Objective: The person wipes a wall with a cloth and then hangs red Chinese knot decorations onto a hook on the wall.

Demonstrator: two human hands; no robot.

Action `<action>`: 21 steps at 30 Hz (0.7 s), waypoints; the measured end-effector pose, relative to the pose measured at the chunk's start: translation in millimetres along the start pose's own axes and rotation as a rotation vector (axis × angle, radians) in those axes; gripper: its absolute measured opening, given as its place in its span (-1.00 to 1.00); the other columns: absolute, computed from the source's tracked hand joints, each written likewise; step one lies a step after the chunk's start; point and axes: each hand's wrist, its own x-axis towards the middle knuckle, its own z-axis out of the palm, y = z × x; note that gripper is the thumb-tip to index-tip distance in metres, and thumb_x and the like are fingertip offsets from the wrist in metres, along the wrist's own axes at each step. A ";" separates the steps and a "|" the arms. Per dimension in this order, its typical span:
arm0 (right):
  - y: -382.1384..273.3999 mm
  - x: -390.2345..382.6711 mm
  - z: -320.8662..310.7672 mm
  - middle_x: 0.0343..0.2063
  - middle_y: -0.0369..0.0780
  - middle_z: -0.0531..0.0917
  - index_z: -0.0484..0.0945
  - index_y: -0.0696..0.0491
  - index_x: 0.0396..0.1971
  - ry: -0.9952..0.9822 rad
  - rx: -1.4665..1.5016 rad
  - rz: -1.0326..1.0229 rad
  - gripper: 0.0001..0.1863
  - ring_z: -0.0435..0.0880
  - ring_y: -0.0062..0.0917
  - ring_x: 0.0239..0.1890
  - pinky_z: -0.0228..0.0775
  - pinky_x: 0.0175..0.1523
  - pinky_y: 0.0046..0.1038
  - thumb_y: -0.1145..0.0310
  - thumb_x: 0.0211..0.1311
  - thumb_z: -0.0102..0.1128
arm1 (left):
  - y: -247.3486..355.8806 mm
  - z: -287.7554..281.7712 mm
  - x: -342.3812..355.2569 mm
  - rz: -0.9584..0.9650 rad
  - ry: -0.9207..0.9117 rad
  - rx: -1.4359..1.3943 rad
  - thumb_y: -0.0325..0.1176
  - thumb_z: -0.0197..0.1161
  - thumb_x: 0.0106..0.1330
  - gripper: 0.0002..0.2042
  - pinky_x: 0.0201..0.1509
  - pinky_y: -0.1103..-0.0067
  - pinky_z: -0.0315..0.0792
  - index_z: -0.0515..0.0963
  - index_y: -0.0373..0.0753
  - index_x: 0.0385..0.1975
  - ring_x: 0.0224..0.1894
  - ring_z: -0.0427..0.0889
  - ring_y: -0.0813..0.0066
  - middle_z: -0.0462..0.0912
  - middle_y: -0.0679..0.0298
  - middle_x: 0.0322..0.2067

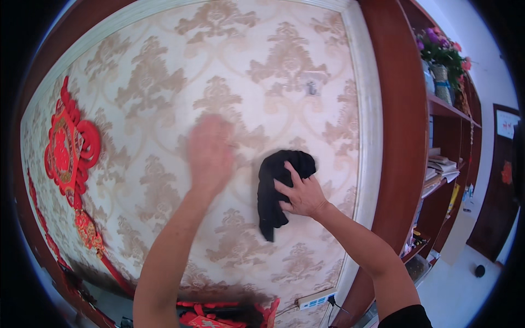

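Observation:
A black cloth [273, 188] lies bunched against the patterned wallpaper [158, 131], one end hanging down. My right hand [299, 191] presses it to the wall with fingers spread over its right side, holding it there. To its left, my left hand [211, 150] is raised in front of the wallpaper, apart from the cloth. Motion smears its fingers, so their pose does not show, nor whether it touches the wall.
A red knotted ornament [64, 147] hangs on the left of the wall. A wall socket [317, 82] sits upper right; a power strip [317, 299] with a plugged cable is low. Right of the pale frame stand wooden shelves [448, 109] with flowers [440, 46] and papers.

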 end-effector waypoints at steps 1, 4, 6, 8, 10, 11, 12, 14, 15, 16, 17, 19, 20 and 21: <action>8.4 -10.3 0.2 0.31 0.06 0.23 0.47 -0.32 0.15 -0.073 0.013 0.019 -0.36 0.43 -0.05 0.14 0.27 0.17 -0.06 -0.03 -0.04 0.31 | 26.9 8.7 14.0 0.099 -0.076 -0.077 -0.46 0.17 0.17 -0.52 0.44 0.17 0.01 0.42 -0.24 0.16 0.38 0.20 0.10 0.38 0.06 0.22; 44.2 6.5 -12.6 0.33 0.05 0.21 0.46 -0.30 0.17 0.092 -0.083 0.053 -0.35 0.45 -0.10 0.14 0.26 0.16 -0.05 -0.03 -0.02 0.29 | 77.3 31.0 42.8 0.280 -0.248 -0.078 -0.43 0.16 0.21 -0.54 0.46 0.15 -0.01 0.41 -0.24 0.17 0.39 0.18 0.11 0.37 0.10 0.24; 71.5 26.6 -28.5 0.29 0.06 0.25 0.42 -0.17 0.19 0.184 -0.099 0.219 -0.34 0.33 -0.08 0.25 0.17 0.25 0.02 0.01 0.02 0.27 | 78.4 47.5 44.4 0.247 -0.216 -0.018 -0.37 0.14 0.26 -0.52 0.47 0.16 -0.04 0.37 -0.23 0.22 0.41 0.15 0.13 0.33 0.13 0.28; 101.5 46.0 -46.2 0.26 0.07 0.27 0.39 -0.06 0.20 0.360 -0.156 0.352 -0.33 0.23 -0.05 0.32 0.05 0.34 0.03 0.06 0.04 0.27 | 77.8 40.9 47.2 0.264 -0.245 0.109 -0.24 0.10 0.34 -0.47 0.49 0.18 -0.08 0.29 -0.19 0.31 0.44 0.09 0.18 0.24 0.18 0.35; 134.0 40.2 -39.0 0.25 0.10 0.27 0.37 0.06 0.19 0.422 -0.157 0.510 -0.36 0.15 -0.03 0.36 -0.10 0.41 0.00 0.18 0.08 0.26 | 78.3 60.6 30.6 0.196 -0.222 0.069 -0.22 0.10 0.34 -0.46 0.50 0.18 -0.09 0.28 -0.18 0.32 0.45 0.07 0.20 0.21 0.18 0.37; 139.1 28.8 -36.2 0.25 0.10 0.26 0.36 0.06 0.20 0.370 -0.211 0.489 -0.36 0.14 -0.04 0.36 -0.10 0.42 0.00 0.19 0.09 0.24 | 81.5 60.0 30.5 0.182 -0.229 0.081 -0.22 0.10 0.33 -0.46 0.50 0.18 -0.10 0.28 -0.17 0.33 0.45 0.06 0.20 0.20 0.18 0.38; 139.5 15.2 -31.9 0.25 0.11 0.26 0.36 0.06 0.21 0.317 -0.263 0.466 -0.37 0.13 -0.04 0.37 -0.11 0.42 0.00 0.20 0.11 0.22 | 83.1 57.2 33.2 0.191 -0.224 0.095 -0.21 0.10 0.33 -0.45 0.50 0.17 -0.09 0.28 -0.16 0.33 0.45 0.07 0.20 0.20 0.18 0.38; 135.2 8.0 -38.6 0.25 0.01 0.30 0.21 0.05 0.33 0.337 -0.305 0.378 -0.32 0.16 -0.11 0.36 -0.14 0.45 -0.11 0.24 0.20 0.15 | 84.5 56.3 33.7 0.198 -0.225 0.096 -0.21 0.10 0.33 -0.46 0.49 0.17 -0.08 0.29 -0.17 0.32 0.45 0.08 0.19 0.21 0.18 0.37; 142.7 10.8 -40.1 0.29 -0.03 0.28 0.20 0.06 0.34 0.354 -0.310 0.353 -0.32 0.15 -0.16 0.38 -0.18 0.47 -0.15 0.18 0.26 0.12 | 83.9 55.3 33.7 0.200 -0.222 0.102 -0.21 0.10 0.33 -0.46 0.49 0.17 -0.08 0.30 -0.17 0.32 0.45 0.08 0.19 0.22 0.18 0.37; 154.8 21.1 -31.5 0.26 0.00 0.30 0.26 0.15 0.28 0.550 0.282 0.343 -0.35 0.15 -0.10 0.37 -0.13 0.44 -0.06 0.17 0.24 0.11 | 83.1 54.4 33.5 0.203 -0.215 0.102 -0.22 0.11 0.33 -0.47 0.49 0.16 -0.07 0.31 -0.17 0.31 0.44 0.09 0.18 0.22 0.17 0.37; 170.8 31.0 -33.8 0.25 0.04 0.31 0.27 0.19 0.26 0.570 0.102 0.281 -0.36 0.17 -0.07 0.36 -0.09 0.41 -0.03 0.18 0.23 0.11 | 82.4 54.4 32.7 0.204 -0.210 0.102 -0.22 0.11 0.32 -0.47 0.49 0.16 -0.06 0.31 -0.17 0.30 0.44 0.10 0.18 0.23 0.17 0.36; 202.8 51.1 -44.4 0.22 0.10 0.33 0.30 0.27 0.22 0.646 -0.294 0.180 -0.36 0.21 -0.01 0.33 0.01 0.37 0.04 0.20 0.21 0.13 | 81.9 54.8 32.3 0.204 -0.196 0.090 -0.22 0.12 0.32 -0.48 0.48 0.16 -0.04 0.33 -0.18 0.29 0.43 0.12 0.17 0.25 0.15 0.35; 225.4 69.1 -44.9 0.22 0.11 0.32 0.30 0.30 0.22 0.717 -0.322 0.189 -0.35 0.19 0.00 0.35 0.00 0.37 0.04 0.21 0.21 0.15 | 81.2 54.1 32.5 0.206 -0.192 0.087 -0.22 0.12 0.32 -0.48 0.47 0.15 -0.03 0.34 -0.19 0.29 0.43 0.13 0.16 0.26 0.14 0.35; 256.4 83.4 -49.7 0.24 0.11 0.31 0.31 0.25 0.23 0.764 -0.360 0.212 -0.34 0.16 0.03 0.36 0.01 0.36 0.03 0.21 0.20 0.17 | 85.9 57.6 34.6 0.207 -0.178 0.061 -0.22 0.12 0.32 -0.49 0.47 0.15 -0.02 0.34 -0.19 0.28 0.42 0.14 0.16 0.26 0.14 0.34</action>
